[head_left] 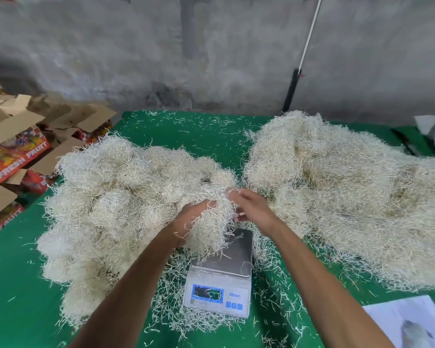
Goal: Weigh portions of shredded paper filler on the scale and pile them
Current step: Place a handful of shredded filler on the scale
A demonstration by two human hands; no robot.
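1. My left hand [191, 217] grips a clump of shredded paper [211, 222] from its left side, fingers curled into the strands, thumb up against them.
2. My right hand [249, 207] meets the same clump from the right; its fingers curl into the top of it and pinch strands near the thumb.
3. The clump hangs between both hands, just above the steel platform of the digital scale [224, 270], with its lowest strands trailing over the platform's left part. I cannot tell whether they touch the platform.
4. The scale sits near the front edge of the green table [18, 297], at about the middle, ringed by loose scraps of shred. Its display is too blurred to read.
5. A large pile of shred [116, 202] covers the left half of the table, touching the clump I hold.
6. A second, wider pile [342, 192] spreads over the right half up to the right edge.
7. A white sheet of paper [409, 322] lies at the front right corner.
8. Opened fruit cartons [18, 151] are stacked beyond the left edge.
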